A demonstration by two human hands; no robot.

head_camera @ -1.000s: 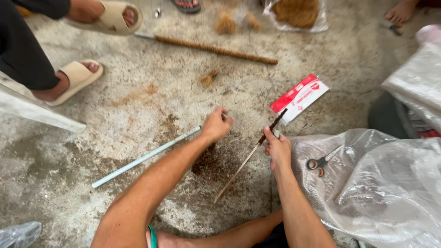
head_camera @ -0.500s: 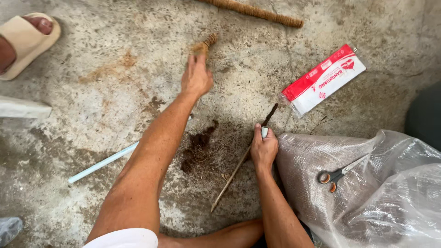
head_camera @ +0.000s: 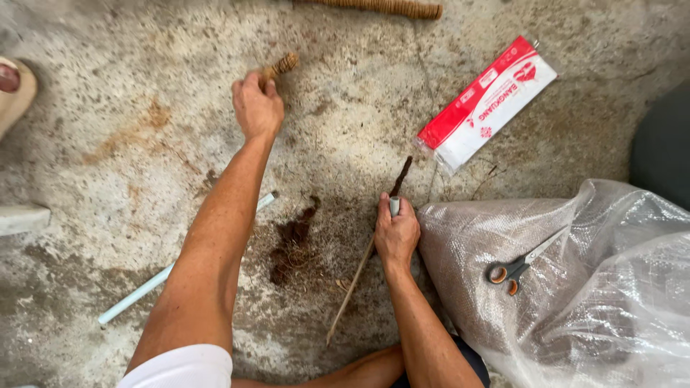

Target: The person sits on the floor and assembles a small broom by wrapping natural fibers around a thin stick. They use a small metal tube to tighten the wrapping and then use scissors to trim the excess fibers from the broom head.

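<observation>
My left hand (head_camera: 257, 106) is stretched far forward over the concrete floor and is closed on a short brown twisted fibre piece (head_camera: 282, 66) that sticks out past my fingers. My right hand (head_camera: 396, 231) stays close to my body, gripping a thin stick (head_camera: 353, 282) together with a small pale tube; a dark fibre-wrapped tip (head_camera: 400, 176) points away from me. A dark stain with loose fibres (head_camera: 291, 241) lies on the floor between my two arms.
A red and white flat packet (head_camera: 489, 104) lies at the upper right. Scissors (head_camera: 521, 260) rest on a clear plastic sack (head_camera: 575, 287) at my right. A pale tube (head_camera: 147, 286) runs under my left arm. A fibre-wrapped rod (head_camera: 381, 7) lies at the top; another person's sandalled foot (head_camera: 11, 86) is at left.
My left hand has reached forward from beside the stick to the fibre piece and closed on it. The right hand has kept its grip on the stick.
</observation>
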